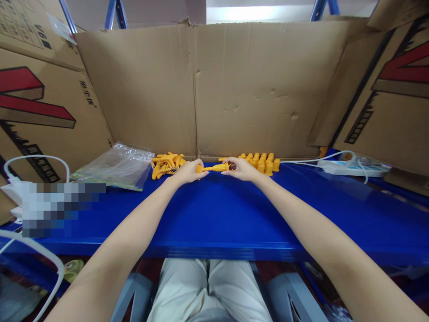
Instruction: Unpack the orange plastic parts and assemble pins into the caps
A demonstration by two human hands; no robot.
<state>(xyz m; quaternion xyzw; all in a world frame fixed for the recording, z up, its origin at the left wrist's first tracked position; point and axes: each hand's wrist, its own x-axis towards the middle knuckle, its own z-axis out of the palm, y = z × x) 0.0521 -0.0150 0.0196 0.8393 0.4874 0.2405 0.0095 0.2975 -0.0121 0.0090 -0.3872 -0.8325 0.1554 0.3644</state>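
Note:
Both hands meet at the far middle of the blue table (221,214). Between them lies a yellow plastic rod-shaped part (214,168), held level. My left hand (188,171) is closed on its left end. My right hand (239,168) is closed on its right end, where a small dark piece shows at the fingertips. Behind my left hand sits a pile of yellow branched parts (166,163). A cluster of yellow peg-like parts (263,162) stands behind my right hand.
Cardboard walls (234,89) enclose the back and both sides. A clear plastic bag (115,166) lies at the left. A white power strip with cables (348,167) sits at the right, and white cables (33,161) loop at the left edge.

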